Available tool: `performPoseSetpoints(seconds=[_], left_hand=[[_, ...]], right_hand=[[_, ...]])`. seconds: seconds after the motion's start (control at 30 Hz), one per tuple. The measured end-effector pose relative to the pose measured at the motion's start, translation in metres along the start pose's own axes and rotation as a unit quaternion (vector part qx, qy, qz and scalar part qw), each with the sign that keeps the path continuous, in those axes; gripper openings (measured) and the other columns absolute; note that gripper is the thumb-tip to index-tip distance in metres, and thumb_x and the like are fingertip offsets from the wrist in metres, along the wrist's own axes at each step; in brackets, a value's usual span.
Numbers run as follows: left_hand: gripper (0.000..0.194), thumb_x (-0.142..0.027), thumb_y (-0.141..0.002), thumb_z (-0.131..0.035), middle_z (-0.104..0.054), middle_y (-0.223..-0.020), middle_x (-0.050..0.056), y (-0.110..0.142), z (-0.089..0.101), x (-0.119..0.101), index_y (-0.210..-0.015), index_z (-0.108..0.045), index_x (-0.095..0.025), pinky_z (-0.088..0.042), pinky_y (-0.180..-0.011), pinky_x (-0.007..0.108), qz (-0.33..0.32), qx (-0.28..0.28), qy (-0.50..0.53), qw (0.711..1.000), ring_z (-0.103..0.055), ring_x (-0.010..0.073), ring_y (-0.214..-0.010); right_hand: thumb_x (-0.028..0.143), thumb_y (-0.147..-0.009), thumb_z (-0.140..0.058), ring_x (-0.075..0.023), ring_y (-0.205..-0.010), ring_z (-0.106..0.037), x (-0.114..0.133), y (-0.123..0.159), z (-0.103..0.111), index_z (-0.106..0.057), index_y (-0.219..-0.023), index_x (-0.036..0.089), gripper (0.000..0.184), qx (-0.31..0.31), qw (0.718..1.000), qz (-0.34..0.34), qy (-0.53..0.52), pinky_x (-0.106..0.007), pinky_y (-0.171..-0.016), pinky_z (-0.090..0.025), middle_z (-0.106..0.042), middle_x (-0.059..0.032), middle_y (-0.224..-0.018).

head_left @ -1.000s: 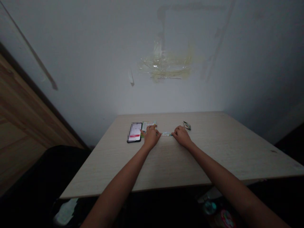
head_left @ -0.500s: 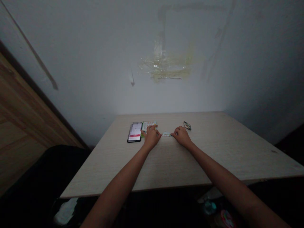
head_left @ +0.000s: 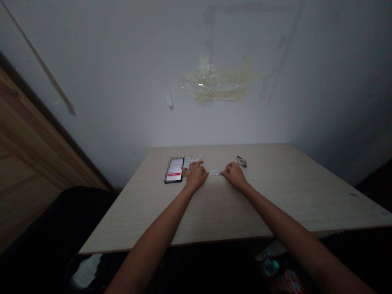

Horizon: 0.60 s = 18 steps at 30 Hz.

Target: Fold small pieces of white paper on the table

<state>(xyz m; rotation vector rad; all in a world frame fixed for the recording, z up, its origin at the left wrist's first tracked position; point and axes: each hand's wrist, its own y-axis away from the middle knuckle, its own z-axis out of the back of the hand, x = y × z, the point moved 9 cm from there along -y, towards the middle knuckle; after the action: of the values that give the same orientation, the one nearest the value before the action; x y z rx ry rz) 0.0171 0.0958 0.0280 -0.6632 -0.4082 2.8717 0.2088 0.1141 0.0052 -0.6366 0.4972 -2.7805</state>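
A small folded piece of printed paper [head_left: 214,172], pale with coloured patches, lies low over the table between my hands. My left hand [head_left: 196,176] pinches its left end between thumb and finger, the other fingers spread outward. At the right end, my right hand [head_left: 234,175] pinches it too, its fingers curled. Under and behind my left fingers lies a green-edged printed sheet or booklet [head_left: 192,159], partly covered. A phone [head_left: 174,170] with a lit screen rests just left of it. Beyond my right hand sits a small dark, multicoloured folded piece [head_left: 241,161].
The pale wooden table [head_left: 220,216] reaches back to a grey wall [head_left: 128,102] with peeling clear tape [head_left: 214,87]. A wooden panel [head_left: 33,143] leans at left. Below the front edge are a white crumpled item [head_left: 87,271] and a teal-capped object [head_left: 272,266].
Both hands keep their pinch on the folded paper in nearly the same place. Only a very slight shift of the view shows.
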Motion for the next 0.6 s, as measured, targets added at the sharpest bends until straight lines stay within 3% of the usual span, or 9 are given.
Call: performPoseSetpoints(seconds=[0.13, 0.27, 0.37, 0.47, 0.6], left_hand=[[0.009, -0.031, -0.086, -0.064, -0.051, -0.148, 0.002, 0.000, 0.002, 0.001, -0.091, -0.070, -0.027, -0.004, -0.109, 0.079, -0.015, -0.015, -0.003, 1.000, -0.034, 0.0345, -0.139], [0.025, -0.027, -0.089, -0.059, -0.052, -0.148, -0.003, 0.000, -0.006, -0.006, -0.109, -0.067, -0.037, 0.004, -0.107, 0.080, -0.076, 0.015, 0.008, 0.997, -0.029, 0.0316, -0.144], [0.030, -0.023, -0.091, -0.053, -0.063, -0.136, -0.005, 0.002, -0.014, -0.010, -0.109, -0.070, -0.041, 0.011, -0.107, 0.078, -0.109, 0.053, 0.021, 0.992, -0.034, 0.0291, -0.143], [0.030, -0.025, -0.089, -0.055, -0.069, -0.127, -0.006, 0.005, -0.015, -0.013, -0.105, -0.072, -0.042, 0.017, -0.105, 0.077, -0.130, 0.061, 0.028, 0.989, -0.040, 0.0295, -0.139], [0.019, -0.036, -0.089, -0.059, -0.073, -0.118, -0.005, 0.008, -0.009, -0.018, -0.098, -0.075, -0.040, 0.018, -0.106, 0.075, -0.153, 0.055, 0.026, 0.986, -0.044, 0.0289, -0.135]], right_hand=[[0.039, -0.086, -0.067, -0.0254, -0.101, -0.052, -0.003, 0.000, -0.002, -0.069, -0.077, 0.017, 0.024, -0.005, 1.000, -0.009, -0.005, -0.035, -0.090, -0.039, -0.061, -0.0120, -0.101], [0.038, -0.086, -0.067, -0.0250, -0.101, -0.051, -0.005, 0.002, -0.001, -0.069, -0.091, 0.017, 0.022, -0.018, 1.000, -0.013, -0.016, -0.035, -0.090, -0.039, -0.059, -0.0107, -0.100], [0.031, -0.088, -0.064, -0.0239, -0.103, -0.051, 0.001, 0.004, 0.002, -0.069, -0.104, 0.021, 0.020, -0.020, 0.999, 0.020, -0.037, -0.035, -0.092, -0.038, -0.059, -0.0089, -0.102], [0.026, -0.090, -0.061, -0.0233, -0.105, -0.051, 0.013, 0.007, 0.005, -0.073, -0.100, 0.024, 0.016, -0.018, 0.995, 0.073, -0.062, -0.035, -0.094, -0.038, -0.060, -0.0086, -0.104], [0.032, -0.088, -0.066, -0.0244, -0.107, -0.051, 0.022, 0.010, 0.005, -0.077, -0.096, 0.024, 0.016, -0.005, 0.991, 0.115, -0.064, -0.037, -0.096, -0.038, -0.062, -0.0091, -0.105]])
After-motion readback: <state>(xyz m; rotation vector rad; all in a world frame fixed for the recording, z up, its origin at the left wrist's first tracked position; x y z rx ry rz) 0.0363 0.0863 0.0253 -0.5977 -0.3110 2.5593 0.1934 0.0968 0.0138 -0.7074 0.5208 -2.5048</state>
